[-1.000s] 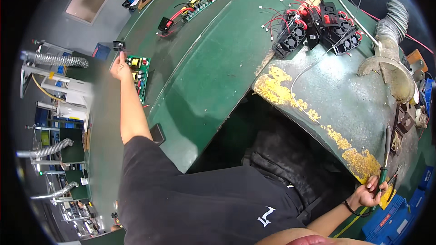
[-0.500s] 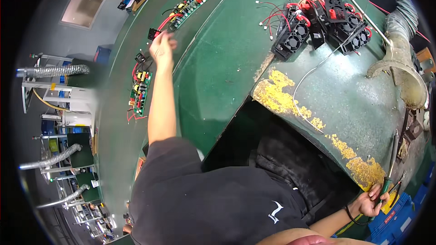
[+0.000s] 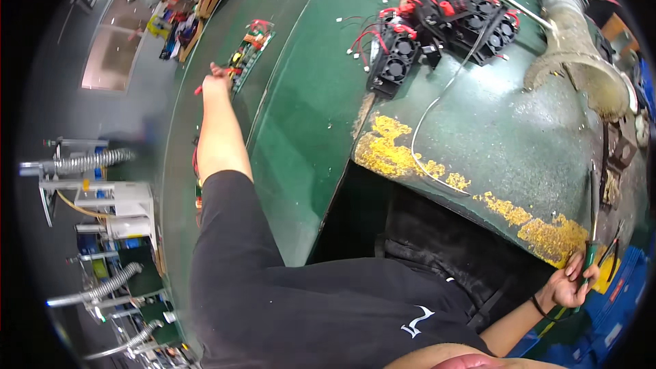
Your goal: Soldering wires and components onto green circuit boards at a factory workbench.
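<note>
My left hand (image 3: 217, 82) reaches far out to the upper left, at the near end of a green circuit board (image 3: 247, 61) with yellow and red parts. Its fingers are curled, and a red bit pokes out beside them; what they grip is hidden. A second board (image 3: 198, 195) is mostly covered by my left arm. At the lower right, my right hand (image 3: 572, 283) is closed round the green handle of a tool with a long metal shaft (image 3: 594, 205), which points up. I cannot tell whether it is a soldering iron or a screwdriver.
Several black fan units (image 3: 400, 61) with red wires sit on the green bench. Beside them are a bendable hose with a flared hood (image 3: 570, 61) and a thin grey cable (image 3: 427, 116). Yellow residue (image 3: 386, 150) crusts the bench edge. Blue bins (image 3: 615, 314) stand at lower right.
The whole view has shifted, with the bench items now further left. My left hand has moved farther along, onto the far circuit board's near end. My right hand still holds the green-handled tool.
</note>
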Motion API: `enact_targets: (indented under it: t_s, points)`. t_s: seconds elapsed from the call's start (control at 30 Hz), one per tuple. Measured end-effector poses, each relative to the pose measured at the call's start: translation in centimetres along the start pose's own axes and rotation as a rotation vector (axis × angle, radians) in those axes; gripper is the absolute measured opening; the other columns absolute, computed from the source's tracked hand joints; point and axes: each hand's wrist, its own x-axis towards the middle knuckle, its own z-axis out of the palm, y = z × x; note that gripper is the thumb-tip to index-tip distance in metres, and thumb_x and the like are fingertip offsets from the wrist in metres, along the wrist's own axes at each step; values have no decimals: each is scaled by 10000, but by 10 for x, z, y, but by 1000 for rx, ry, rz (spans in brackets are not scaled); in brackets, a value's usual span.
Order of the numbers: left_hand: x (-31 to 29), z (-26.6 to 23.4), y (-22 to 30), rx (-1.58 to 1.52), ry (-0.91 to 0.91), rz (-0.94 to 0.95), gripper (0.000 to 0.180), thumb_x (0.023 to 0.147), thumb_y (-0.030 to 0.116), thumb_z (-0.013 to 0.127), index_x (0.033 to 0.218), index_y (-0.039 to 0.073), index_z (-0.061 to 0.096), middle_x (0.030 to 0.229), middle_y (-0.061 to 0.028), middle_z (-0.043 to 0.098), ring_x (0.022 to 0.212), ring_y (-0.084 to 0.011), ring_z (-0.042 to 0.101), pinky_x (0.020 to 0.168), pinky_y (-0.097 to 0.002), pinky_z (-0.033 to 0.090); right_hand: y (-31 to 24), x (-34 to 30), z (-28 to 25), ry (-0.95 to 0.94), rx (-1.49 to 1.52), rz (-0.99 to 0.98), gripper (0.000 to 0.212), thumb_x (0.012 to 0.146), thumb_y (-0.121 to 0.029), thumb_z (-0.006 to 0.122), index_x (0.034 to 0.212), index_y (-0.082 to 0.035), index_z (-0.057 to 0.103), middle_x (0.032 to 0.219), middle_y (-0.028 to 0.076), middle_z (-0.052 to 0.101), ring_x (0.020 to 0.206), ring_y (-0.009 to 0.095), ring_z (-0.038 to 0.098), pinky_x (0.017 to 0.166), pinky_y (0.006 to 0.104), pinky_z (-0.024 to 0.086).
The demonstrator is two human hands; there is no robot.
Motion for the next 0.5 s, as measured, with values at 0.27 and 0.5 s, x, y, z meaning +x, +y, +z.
enact_targets:
  t_s: [0.27,0.5]
  points:
    - [6,12,-5,367,354,324,224,1036,72,336,984,-18,534,752,-141,640,541,-199,577,452,-268,471,2,0,-2,18,37,12,202,866,-264,537,911,-68,539,653,9,398,613,123,406,642,290,313]
    - [-64,60,-45,853,165,588,296,1057,227,465,823,56,531,661,-137,629,470,-215,578,388,-327,414,-4,-2,6,21,-21,20,203,860,-270,541,904,-75,505,639,1,367,608,123,392,639,289,311]
